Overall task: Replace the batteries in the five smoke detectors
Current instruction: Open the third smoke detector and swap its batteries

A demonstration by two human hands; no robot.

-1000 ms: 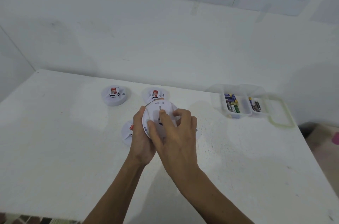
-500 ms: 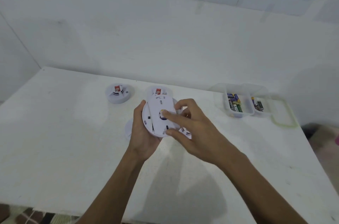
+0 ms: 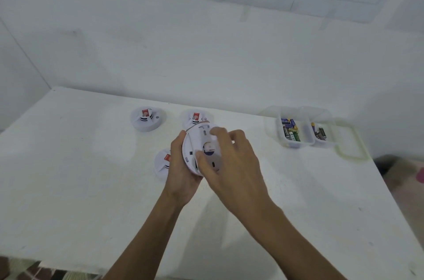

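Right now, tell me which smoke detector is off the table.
The held detector: left hand grips its rim, right hand grips its back. The three others visible rest on the table.

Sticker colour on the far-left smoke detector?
Red with a pale mark: the sticker on the far-left smoke detector, head view.

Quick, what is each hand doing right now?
Left hand: grips the round white plastic smoke detector by its rim.
Right hand: curled onto that detector's back face, gripping it.
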